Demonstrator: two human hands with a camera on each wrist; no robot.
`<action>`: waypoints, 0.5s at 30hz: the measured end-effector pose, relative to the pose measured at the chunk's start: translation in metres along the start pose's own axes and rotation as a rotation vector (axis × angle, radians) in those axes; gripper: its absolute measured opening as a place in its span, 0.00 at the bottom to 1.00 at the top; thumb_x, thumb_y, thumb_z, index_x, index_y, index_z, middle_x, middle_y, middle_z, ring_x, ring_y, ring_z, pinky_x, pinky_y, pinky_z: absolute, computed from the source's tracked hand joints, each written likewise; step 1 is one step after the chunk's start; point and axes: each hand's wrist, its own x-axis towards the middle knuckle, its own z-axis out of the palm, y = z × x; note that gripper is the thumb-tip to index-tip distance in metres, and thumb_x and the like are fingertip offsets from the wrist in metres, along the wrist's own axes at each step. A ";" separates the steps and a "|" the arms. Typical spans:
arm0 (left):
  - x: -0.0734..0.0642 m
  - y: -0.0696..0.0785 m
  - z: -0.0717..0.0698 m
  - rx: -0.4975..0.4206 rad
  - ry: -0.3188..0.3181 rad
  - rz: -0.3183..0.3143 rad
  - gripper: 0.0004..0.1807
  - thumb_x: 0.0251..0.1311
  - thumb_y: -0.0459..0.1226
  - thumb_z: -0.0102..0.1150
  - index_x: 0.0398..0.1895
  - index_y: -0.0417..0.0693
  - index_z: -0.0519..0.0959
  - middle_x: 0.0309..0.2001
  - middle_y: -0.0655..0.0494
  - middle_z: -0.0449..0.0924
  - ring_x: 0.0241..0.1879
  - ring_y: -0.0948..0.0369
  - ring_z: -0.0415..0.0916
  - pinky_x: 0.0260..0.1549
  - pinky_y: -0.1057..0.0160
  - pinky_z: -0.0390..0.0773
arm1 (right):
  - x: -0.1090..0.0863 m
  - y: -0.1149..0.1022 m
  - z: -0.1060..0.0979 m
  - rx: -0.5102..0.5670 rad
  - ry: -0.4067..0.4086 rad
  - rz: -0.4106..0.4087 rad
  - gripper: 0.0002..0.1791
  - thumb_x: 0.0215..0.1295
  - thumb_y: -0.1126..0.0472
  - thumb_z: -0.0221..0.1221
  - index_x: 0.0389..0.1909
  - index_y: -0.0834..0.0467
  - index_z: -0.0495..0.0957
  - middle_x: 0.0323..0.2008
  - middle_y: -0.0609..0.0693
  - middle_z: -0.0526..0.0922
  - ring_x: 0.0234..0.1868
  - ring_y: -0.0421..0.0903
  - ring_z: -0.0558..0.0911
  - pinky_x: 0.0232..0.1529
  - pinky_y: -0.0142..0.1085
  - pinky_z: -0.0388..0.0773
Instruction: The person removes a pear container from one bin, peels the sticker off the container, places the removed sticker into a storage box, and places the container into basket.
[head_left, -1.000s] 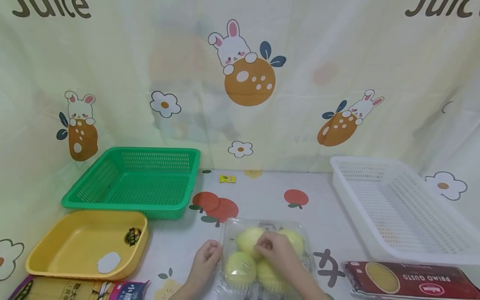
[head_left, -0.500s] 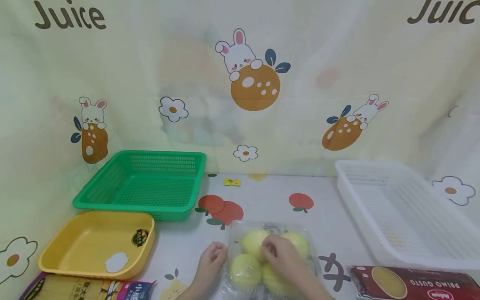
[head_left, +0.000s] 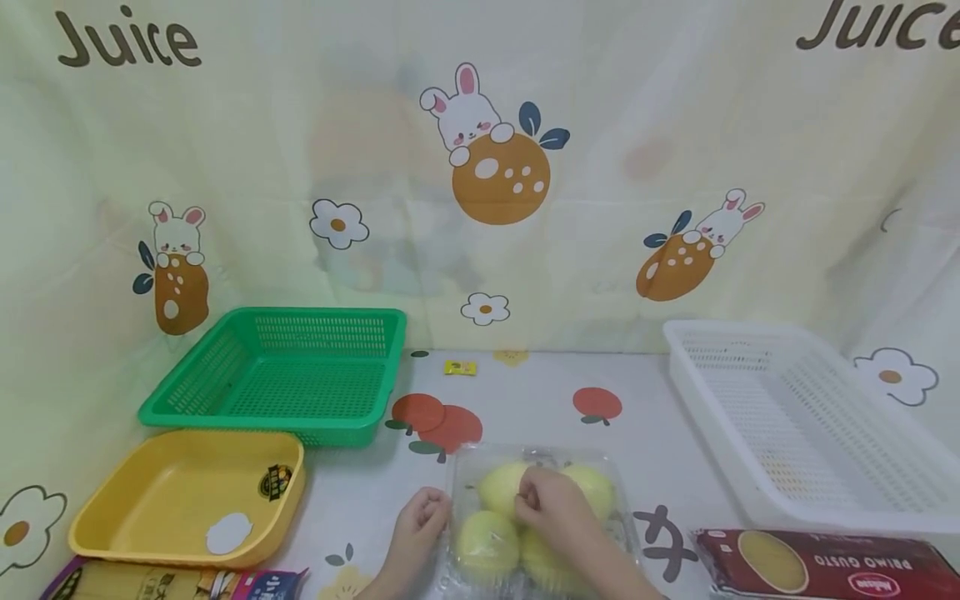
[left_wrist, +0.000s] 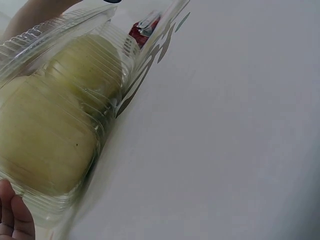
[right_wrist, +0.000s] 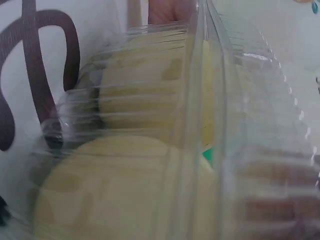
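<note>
A clear plastic clamshell box (head_left: pixel 467 467) holds several yellow-green, pear-like fruits (head_left: pixel 487 542) near the front of the table. My left hand (head_left: pixel 422 517) is at its left side, fingers loosely bent and fingertips right at the box edge. In the left wrist view, fingertips (left_wrist: pixel 21 217) show beside the lower corner of the ribbed wall. My right hand (head_left: pixel 555 507) is over the middle of the lid, fingers curled and fingertips turned down and left. Up close, the right wrist view shows the ribbed plastic (right_wrist: pixel 200 100) over the fruits; I cannot tell whether the right fingers pinch it.
A green basket (head_left: pixel 262 414) and a yellow tray (head_left: pixel 187 437) stand at the left, with a noodle pack (head_left: pixel 172 582) in front. At the right are a white basket (head_left: pixel 716 433) and a red pasta pack (head_left: pixel 832 562). A small yellow packet (head_left: pixel 460 367) lies behind the box.
The whole view shifts slightly as the head moves. Both hands keep nearly the same places at the box, and the fruits stay put.
</note>
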 end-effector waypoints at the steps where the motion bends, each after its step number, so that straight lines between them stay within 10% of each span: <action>1: 0.000 0.000 0.000 0.000 -0.003 0.001 0.12 0.64 0.38 0.47 0.36 0.35 0.69 0.21 0.57 0.71 0.23 0.65 0.66 0.26 0.69 0.68 | 0.000 -0.002 0.000 -0.049 0.004 -0.009 0.11 0.46 0.70 0.57 0.16 0.56 0.66 0.15 0.42 0.63 0.18 0.38 0.63 0.20 0.30 0.65; 6: 0.001 -0.002 0.000 -0.017 -0.018 -0.029 0.11 0.64 0.38 0.46 0.37 0.36 0.69 0.22 0.56 0.71 0.24 0.64 0.66 0.26 0.69 0.68 | -0.004 -0.010 0.003 -0.246 0.060 -0.061 0.12 0.45 0.71 0.56 0.13 0.56 0.64 0.15 0.44 0.59 0.18 0.40 0.60 0.20 0.31 0.62; 15: 0.004 -0.002 0.000 -0.012 -0.006 -0.030 0.10 0.64 0.37 0.46 0.36 0.36 0.69 0.22 0.56 0.72 0.25 0.64 0.67 0.27 0.69 0.69 | -0.006 -0.006 0.005 -0.171 0.116 -0.053 0.10 0.49 0.72 0.55 0.16 0.56 0.69 0.17 0.43 0.65 0.20 0.40 0.65 0.23 0.31 0.67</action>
